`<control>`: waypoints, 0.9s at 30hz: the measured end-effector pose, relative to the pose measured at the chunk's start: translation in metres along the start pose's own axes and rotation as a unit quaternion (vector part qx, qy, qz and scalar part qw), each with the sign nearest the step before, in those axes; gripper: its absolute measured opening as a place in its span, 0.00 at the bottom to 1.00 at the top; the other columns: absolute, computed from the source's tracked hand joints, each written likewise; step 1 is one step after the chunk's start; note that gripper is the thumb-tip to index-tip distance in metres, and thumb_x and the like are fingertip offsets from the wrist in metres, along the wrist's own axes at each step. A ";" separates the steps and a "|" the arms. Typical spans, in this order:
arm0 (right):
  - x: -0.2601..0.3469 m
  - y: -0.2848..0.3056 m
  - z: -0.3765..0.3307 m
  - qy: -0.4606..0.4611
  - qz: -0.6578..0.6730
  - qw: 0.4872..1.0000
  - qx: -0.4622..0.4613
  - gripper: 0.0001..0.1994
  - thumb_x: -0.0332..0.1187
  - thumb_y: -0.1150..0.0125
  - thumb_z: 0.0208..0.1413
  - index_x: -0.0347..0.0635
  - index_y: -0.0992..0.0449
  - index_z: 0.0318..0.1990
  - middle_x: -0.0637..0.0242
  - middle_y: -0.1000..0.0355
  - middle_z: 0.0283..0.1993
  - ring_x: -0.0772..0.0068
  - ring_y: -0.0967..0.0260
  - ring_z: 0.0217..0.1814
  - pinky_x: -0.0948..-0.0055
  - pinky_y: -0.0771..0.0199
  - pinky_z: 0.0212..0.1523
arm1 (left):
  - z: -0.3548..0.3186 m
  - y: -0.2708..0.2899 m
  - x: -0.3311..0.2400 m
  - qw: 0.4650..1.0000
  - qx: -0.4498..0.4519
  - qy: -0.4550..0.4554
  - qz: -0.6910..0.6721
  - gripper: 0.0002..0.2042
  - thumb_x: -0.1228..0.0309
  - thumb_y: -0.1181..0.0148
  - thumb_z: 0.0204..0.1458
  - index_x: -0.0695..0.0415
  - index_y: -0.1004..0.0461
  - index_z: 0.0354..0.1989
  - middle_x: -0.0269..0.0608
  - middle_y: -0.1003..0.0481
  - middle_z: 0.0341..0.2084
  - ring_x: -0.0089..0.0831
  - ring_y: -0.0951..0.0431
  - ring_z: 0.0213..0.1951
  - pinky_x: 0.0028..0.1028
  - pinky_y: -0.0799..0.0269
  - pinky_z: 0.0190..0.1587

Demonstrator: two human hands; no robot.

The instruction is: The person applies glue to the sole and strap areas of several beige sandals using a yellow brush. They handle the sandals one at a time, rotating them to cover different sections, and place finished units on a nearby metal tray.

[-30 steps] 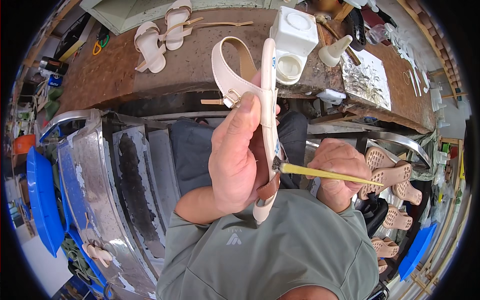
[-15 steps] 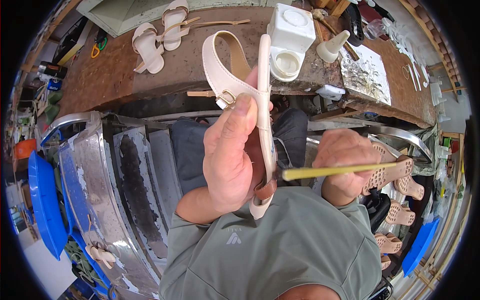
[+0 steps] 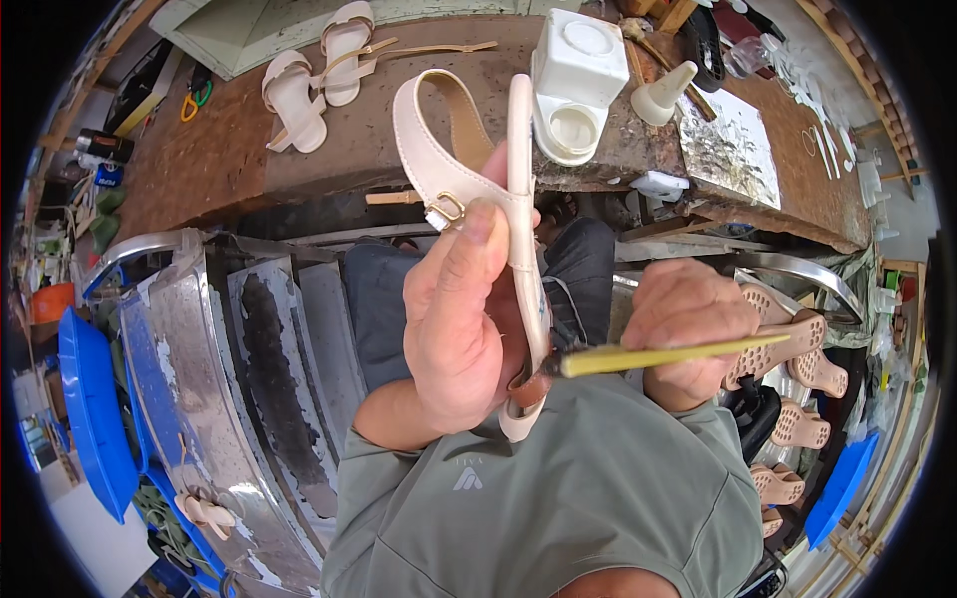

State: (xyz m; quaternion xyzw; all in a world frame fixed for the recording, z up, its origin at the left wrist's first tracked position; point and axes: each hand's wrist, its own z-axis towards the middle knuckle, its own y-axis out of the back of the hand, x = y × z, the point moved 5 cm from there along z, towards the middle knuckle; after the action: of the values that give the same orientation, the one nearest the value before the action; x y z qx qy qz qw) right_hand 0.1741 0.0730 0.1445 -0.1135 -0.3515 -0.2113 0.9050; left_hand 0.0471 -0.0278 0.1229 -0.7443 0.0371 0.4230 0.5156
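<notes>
Smooth, leather-like material with a matt finish is being shown in the pale sandal [image 3: 519, 149], its buckle [image 3: 451, 207] being picked out as shiny metal. Light is being caught by the smooth yellow handle [image 3: 668, 354], its exact material being left unclear. Glossy white plastic is being displayed in the dispenser [image 3: 581, 65], smooth, duller plastic in the cone [image 3: 660, 98]. The bench [image 3: 219, 130] is being seen as brown wood, rough along its edge; the paper [image 3: 736, 154], as darkly blotched. Bare metal is being exposed through flaking patches on the panel [image 3: 204, 349]. Polished metal is being glimpsed in the rail [image 3: 817, 271], matt cloth in the shirt [image 3: 558, 488], smooth blue plastic in the tray [image 3: 95, 419].
</notes>
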 end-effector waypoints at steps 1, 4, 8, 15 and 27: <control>-0.003 0.001 0.003 0.002 -0.008 1.000 -0.013 0.07 0.26 0.35 0.42 0.30 0.24 0.27 0.56 0.27 0.23 0.64 0.29 0.20 0.72 0.32 0.21 | 0.001 0.001 0.000 1.000 0.002 -0.017 0.015 0.23 0.61 0.59 0.61 0.73 0.37 0.51 0.38 0.32 0.37 0.16 0.38 0.34 0.17 0.45 0.36; -0.010 0.001 0.015 0.007 -0.036 0.999 -0.036 0.07 0.26 0.37 0.43 0.30 0.25 0.28 0.55 0.27 0.24 0.64 0.30 0.21 0.71 0.32 0.21 | -0.002 -0.002 0.001 0.999 -0.011 -0.032 0.025 0.22 0.61 0.60 0.61 0.74 0.34 0.46 0.42 0.32 0.44 0.17 0.37 0.37 0.19 0.43 0.39; -0.010 0.000 0.016 0.008 -0.059 0.996 -0.059 0.07 0.25 0.38 0.42 0.31 0.25 0.30 0.56 0.26 0.25 0.64 0.29 0.23 0.71 0.31 0.23 | -0.006 -0.001 0.002 1.000 -0.015 0.003 -0.025 0.22 0.61 0.60 0.61 0.73 0.34 0.47 0.41 0.31 0.45 0.17 0.36 0.36 0.18 0.42 0.39; -0.003 -0.003 0.020 0.017 -0.130 0.991 -0.032 0.09 0.22 0.40 0.36 0.32 0.24 0.30 0.57 0.26 0.26 0.63 0.29 0.24 0.70 0.28 0.27 | -0.010 -0.005 0.001 0.997 0.017 0.055 -0.058 0.23 0.59 0.62 0.61 0.68 0.38 0.53 0.42 0.30 0.40 0.23 0.29 0.31 0.23 0.33 0.33; -0.034 0.017 0.007 -0.091 0.070 0.993 0.015 0.11 0.24 0.36 0.40 0.31 0.26 0.34 0.55 0.27 0.28 0.70 0.31 0.21 0.73 0.31 0.23 | 0.004 0.016 -0.006 0.994 0.026 -0.069 -0.076 0.21 0.59 0.62 0.60 0.61 0.39 0.55 0.49 0.29 0.44 0.33 0.27 0.42 0.33 0.27 0.42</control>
State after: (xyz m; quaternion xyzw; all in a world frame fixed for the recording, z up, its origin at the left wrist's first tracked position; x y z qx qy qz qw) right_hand 0.1555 0.1010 0.1260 -0.1429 -0.4270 -0.1308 0.8833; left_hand 0.0329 -0.0340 0.1144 -0.6999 -0.0444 0.4320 0.5671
